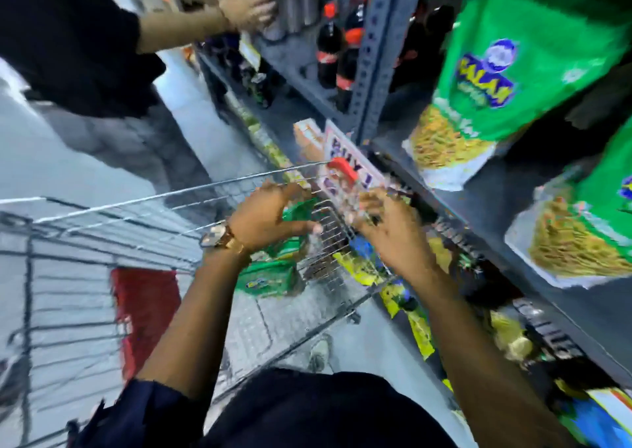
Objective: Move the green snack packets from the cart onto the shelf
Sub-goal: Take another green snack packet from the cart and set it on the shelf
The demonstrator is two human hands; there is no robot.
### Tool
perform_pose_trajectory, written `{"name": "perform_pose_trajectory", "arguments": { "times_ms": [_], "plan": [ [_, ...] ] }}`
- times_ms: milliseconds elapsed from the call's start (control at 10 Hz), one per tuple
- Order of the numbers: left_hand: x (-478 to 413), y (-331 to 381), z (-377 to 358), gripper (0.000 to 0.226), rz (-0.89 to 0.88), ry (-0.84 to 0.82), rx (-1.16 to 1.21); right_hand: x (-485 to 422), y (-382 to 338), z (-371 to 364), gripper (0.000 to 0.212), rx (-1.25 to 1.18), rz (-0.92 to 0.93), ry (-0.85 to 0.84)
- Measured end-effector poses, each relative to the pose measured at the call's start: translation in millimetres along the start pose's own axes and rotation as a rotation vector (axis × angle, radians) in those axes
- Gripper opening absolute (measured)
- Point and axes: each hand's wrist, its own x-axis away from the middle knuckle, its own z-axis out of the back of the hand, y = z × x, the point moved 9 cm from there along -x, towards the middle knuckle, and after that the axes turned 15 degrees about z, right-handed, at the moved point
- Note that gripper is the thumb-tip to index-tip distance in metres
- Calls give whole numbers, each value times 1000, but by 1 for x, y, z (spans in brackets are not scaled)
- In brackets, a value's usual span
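Head view: both your hands, left (pixel 263 215) and right (pixel 393 228), hover open and empty over the cart (pixel 102 208). Green packets (pixel 270 276) lie below; grasp one by both edges, then lift clear of the wire.

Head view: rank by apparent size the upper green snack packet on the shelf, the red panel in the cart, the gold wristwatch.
1. Upper green snack packet on the grey metal shelf, though it sits nearer the camera.
2. Red panel in the wire cart.
3. Gold wristwatch, smallest.
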Motion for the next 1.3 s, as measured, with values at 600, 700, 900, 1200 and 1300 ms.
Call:
{"name": "perform_pose_trajectory", "arguments": {
  "times_ms": [600, 700, 900, 1200, 1300],
  "plan": [
    [69, -253, -158, 94, 889, 53, 969, 28, 131, -236, 83, -75, -532, -717],
    [67, -271, -177, 89, 993, 102, 1039, 33, 132, -243, 79, -105, -567, -656],
    [48, -270, -200, 83, 960, -179, 979, 36, 146, -259, 83, -116, -595, -597],
    [28, -266, -175, 47, 887, -35, 693, 32, 160, -242, 44, -46, -550, -428],
    [31, -261, -178, 41, 869, 20, 717, 29, 151, -233, 47, 19, -483, -434]
  ]
}}
